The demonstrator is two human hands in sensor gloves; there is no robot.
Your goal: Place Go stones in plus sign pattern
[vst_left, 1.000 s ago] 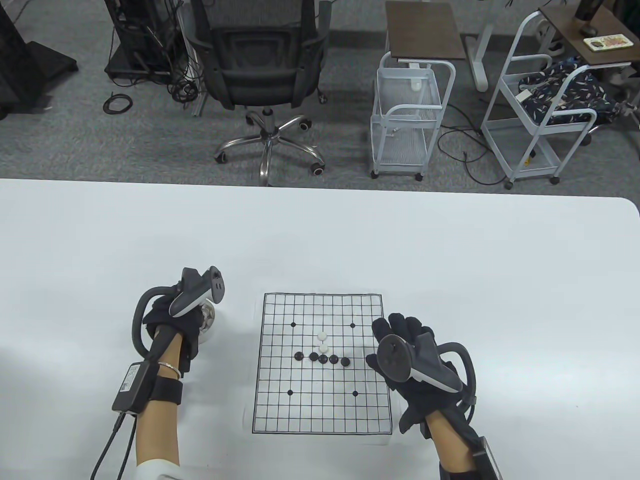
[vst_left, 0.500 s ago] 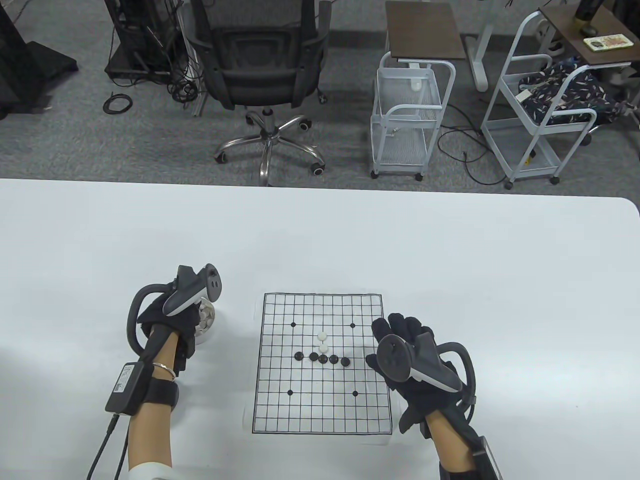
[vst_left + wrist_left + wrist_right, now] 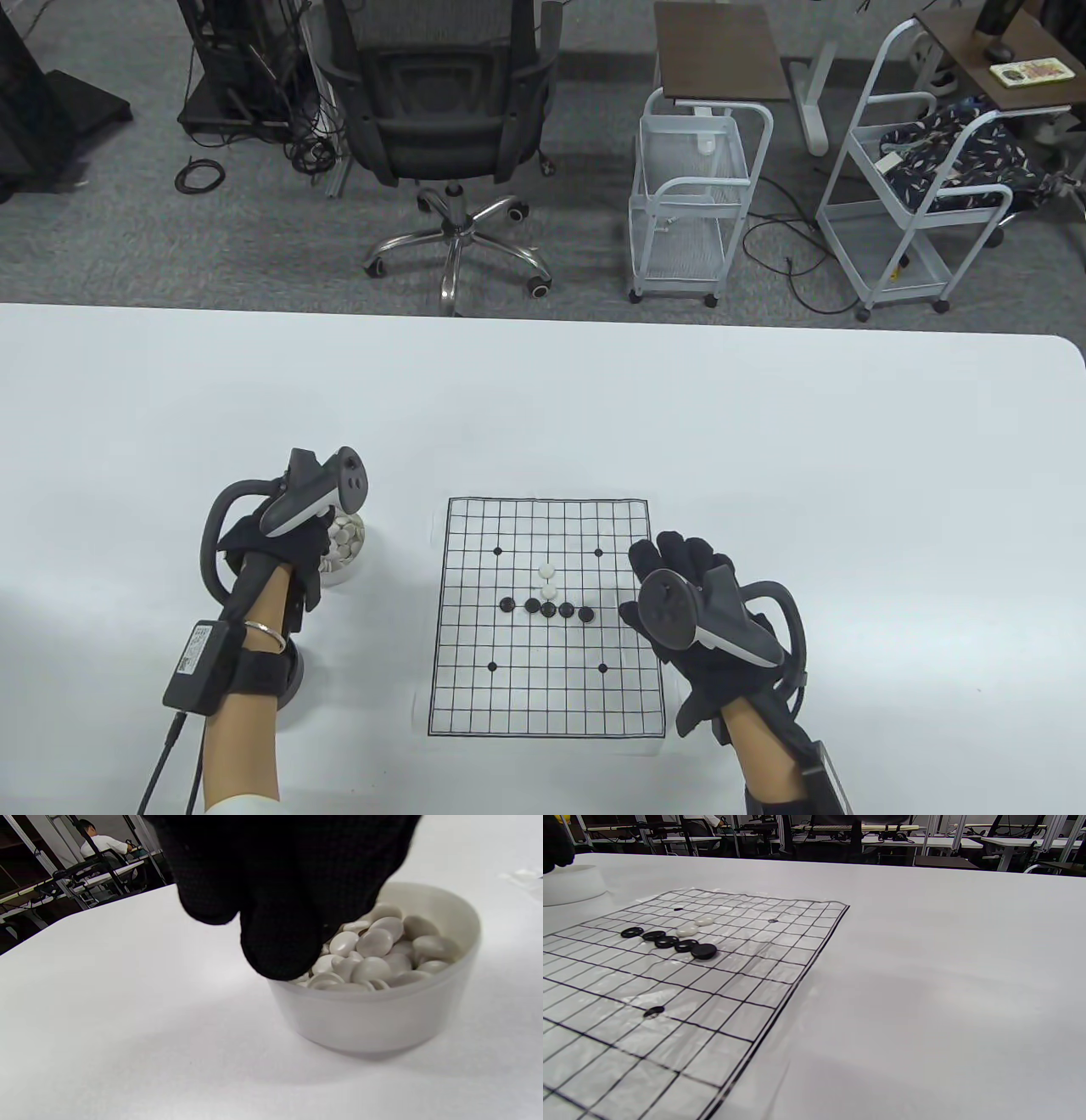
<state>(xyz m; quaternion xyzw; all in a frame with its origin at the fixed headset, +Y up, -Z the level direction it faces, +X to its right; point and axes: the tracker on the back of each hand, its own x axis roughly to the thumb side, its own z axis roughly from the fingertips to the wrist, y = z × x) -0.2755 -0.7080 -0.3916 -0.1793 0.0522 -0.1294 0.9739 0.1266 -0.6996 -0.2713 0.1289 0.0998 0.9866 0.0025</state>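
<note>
Go board (image 3: 545,688) between the hands, left hand (image 3: 276,548) fingers bunched over bowl (image 3: 382,1022) of white stones (image 3: 373,946), grip unclear, right hand (image 3: 704,620) spread flat on worktop (image 3: 764,424)

Black gloves (image 3: 717,645), grey trackers (image 3: 310,497)

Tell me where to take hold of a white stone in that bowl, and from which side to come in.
Come from straight above, through the open top of the bowl. The white stones lie heaped and overlapping, mostly flat, so pick one on top of the pile and pinch it across its thin edges with fingertips. The left hand already hangs over the bowl's near-left rim. The curved wall blocks any sideways approach.
</note>
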